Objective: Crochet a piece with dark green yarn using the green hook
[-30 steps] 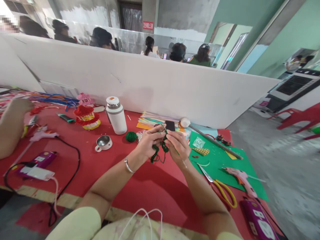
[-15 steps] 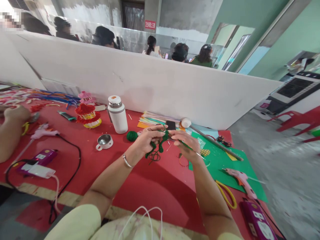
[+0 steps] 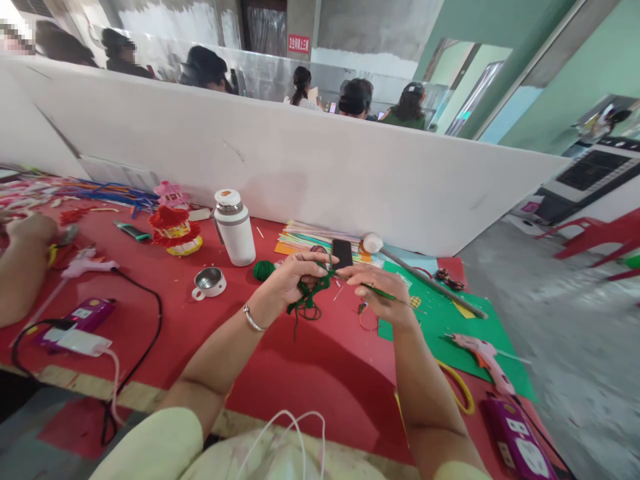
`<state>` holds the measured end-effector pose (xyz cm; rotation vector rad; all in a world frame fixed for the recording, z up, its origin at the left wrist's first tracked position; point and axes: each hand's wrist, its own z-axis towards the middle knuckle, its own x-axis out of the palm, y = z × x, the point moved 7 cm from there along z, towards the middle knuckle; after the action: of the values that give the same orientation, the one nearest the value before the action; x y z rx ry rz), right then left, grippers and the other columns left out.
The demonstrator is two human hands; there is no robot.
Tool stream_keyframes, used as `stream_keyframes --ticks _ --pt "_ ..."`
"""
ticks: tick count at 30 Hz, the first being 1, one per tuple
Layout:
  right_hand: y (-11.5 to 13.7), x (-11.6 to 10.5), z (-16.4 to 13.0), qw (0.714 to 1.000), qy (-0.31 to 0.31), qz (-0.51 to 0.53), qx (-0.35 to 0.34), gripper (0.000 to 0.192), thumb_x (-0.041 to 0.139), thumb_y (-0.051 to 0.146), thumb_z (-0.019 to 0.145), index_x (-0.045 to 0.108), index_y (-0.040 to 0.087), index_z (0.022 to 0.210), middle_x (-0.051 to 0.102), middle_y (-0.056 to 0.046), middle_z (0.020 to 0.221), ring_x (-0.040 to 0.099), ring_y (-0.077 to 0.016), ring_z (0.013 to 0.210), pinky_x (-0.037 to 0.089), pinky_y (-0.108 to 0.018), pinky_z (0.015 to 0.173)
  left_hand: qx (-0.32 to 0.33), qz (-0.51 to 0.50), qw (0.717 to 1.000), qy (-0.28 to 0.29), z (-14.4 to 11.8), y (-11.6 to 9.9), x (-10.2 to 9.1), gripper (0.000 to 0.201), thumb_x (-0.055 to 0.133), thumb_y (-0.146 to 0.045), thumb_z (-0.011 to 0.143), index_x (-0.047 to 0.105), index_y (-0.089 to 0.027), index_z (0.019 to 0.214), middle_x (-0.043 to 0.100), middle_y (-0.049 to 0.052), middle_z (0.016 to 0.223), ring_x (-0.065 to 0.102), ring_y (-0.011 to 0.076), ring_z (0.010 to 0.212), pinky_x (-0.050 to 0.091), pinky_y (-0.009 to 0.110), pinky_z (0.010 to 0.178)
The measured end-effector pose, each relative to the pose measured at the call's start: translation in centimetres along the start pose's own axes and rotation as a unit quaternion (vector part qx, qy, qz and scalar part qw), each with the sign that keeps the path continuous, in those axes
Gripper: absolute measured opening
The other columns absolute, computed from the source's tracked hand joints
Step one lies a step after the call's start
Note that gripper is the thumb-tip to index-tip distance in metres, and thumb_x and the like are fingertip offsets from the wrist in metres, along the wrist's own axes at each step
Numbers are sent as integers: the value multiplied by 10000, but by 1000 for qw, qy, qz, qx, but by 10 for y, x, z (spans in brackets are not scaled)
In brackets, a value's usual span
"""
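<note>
Some green yarn work [image 3: 311, 291] hangs just below mid-frame, pinched by the curled left hand [image 3: 290, 279]; the right hand [image 3: 385, 285], fingers bent nearly closed, grips a slim green-handled tool [image 3: 379, 291]. Left of centre, a green yarn ball [image 3: 263, 271] lies on the red tabletop [image 3: 305, 380].

The table w/ flat red cover [image 3: 280, 373] shows a pale, wood-like edge at the front. On its L side there lie a pink plastic glue gun [image 3: 89, 265], a long purple power box [image 3: 89, 317] and a grey-green cutter knife [image 3: 133, 231]. Behind them stands a fuzzy red-&-yellow tiered ornament [image 3: 176, 230]. More to the centre are a tall white flask w/ grey bands [image 3: 237, 235], a small white metal-lined cup [image 3: 217, 289] &, near the flask, a round dark green yarn ball [image 3: 263, 271]. On the R side, a flat green sheet [image 3: 440, 317] is lying.
</note>
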<state>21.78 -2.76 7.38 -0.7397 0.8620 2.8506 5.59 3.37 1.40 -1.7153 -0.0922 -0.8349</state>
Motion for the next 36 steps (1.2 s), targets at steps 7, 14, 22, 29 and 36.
stream_keyframes --ticks 7,14,22,29,36 --pt "1 -1 -2 999 -49 -1 -16 155 652 285 975 745 258 1096 803 -99 1154 770 -252 1062 630 -425 911 31 26 999 11 -2 -2 5 317 887 -178 604 830 -134 912 612 -7 623 353 7 453 221 180 437" --pt "3 3 -2 999 -45 -7 -24 157 651 329 979 752 261 1078 805 -90 1151 778 -240 1024 632 -402 889 53 63 997 -1 -4 -7 3 334 944 -219 583 827 -150 888 553 -37 546 351 21 445 205 196 430" --pt "5 7 -2 997 -60 -16 -45 157 668 309 975 743 256 1102 799 -94 1151 769 -231 1040 618 -383 893 58 34 998 1 -4 -5 5 348 946 -187 556 842 -156 887 552 -28 574 382 25 468 248 191 454" --pt "13 8 0 996 -38 -57 -56 133 685 277 963 747 247 1077 800 -89 1147 763 -223 1053 611 -365 905 55 37 998 8 -2 -6 2 335 912 -179 571 840 -130 895 568 -18 569 373 22 455 228 195 444" --pt "13 7 1 999 -10 -35 -38 142 667 252 971 749 245 1086 803 -97 1147 765 -229 1039 613 -392 923 52 64 997 11 -1 -8 -1 324 879 -167 541 833 -116 858 576 -21 551 364 19 422 196 201 435"
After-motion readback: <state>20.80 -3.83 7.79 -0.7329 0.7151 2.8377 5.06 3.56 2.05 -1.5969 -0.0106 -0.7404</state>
